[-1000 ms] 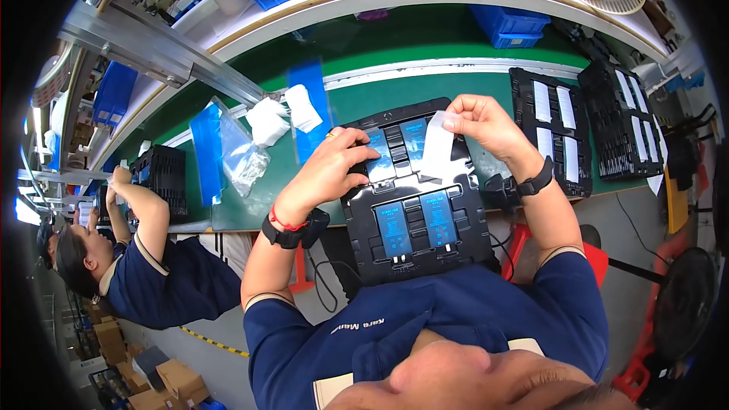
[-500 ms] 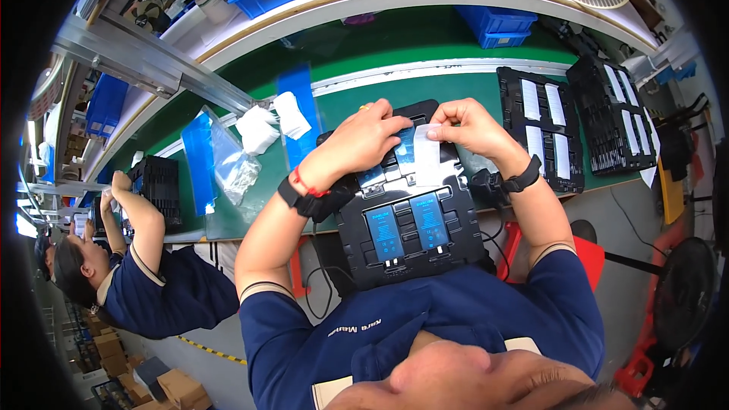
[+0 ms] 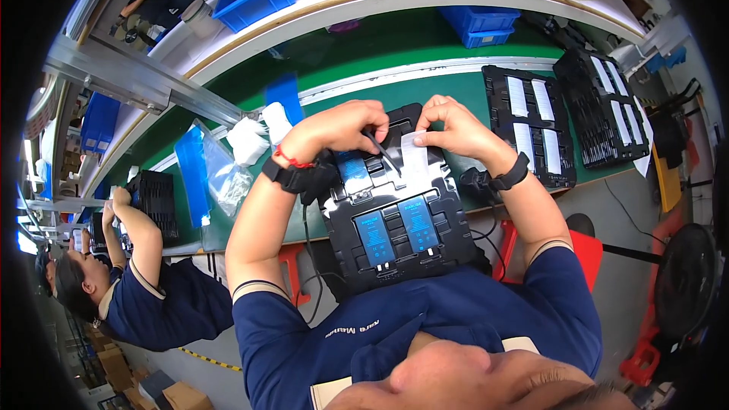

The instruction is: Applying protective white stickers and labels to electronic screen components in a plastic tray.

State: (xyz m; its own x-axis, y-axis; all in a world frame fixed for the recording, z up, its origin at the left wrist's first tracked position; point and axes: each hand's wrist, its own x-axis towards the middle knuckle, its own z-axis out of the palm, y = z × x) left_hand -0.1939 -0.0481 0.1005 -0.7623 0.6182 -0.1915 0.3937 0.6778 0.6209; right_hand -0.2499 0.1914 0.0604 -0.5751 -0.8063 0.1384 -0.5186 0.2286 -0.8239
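Note:
A black plastic tray point(image 3: 448, 247) rests in front of me, overlapping the table's front edge. In its near slots lie two blue flat batteries, the left one point(image 3: 373, 238) and the right one point(image 3: 421, 225). Another blue battery point(image 3: 354, 171) sits in the far left slot, partly under my left wrist. My left hand point(image 3: 357, 125) is closed on a thin dark battery point(image 3: 387, 156), tilted and seen nearly edge-on above the tray. Between thumb and fingertips my right hand point(image 3: 449, 127) pinches a white paper strip point(image 3: 414, 158), which hangs over the far right slot.
To the right stand a black tray with white strips point(image 3: 531, 125) and a tray stack point(image 3: 604, 110). Clear plastic bags point(image 3: 225, 178), blue sheets point(image 3: 191, 175) and white pads point(image 3: 247, 141) lie to the left. Nearby at far left, a person point(image 3: 163, 296) works.
My left hand has moved left and raised the battery from lying flat in the far right slot to a steep tilt. My right hand still pinches the white strip. The view has shifted slightly.

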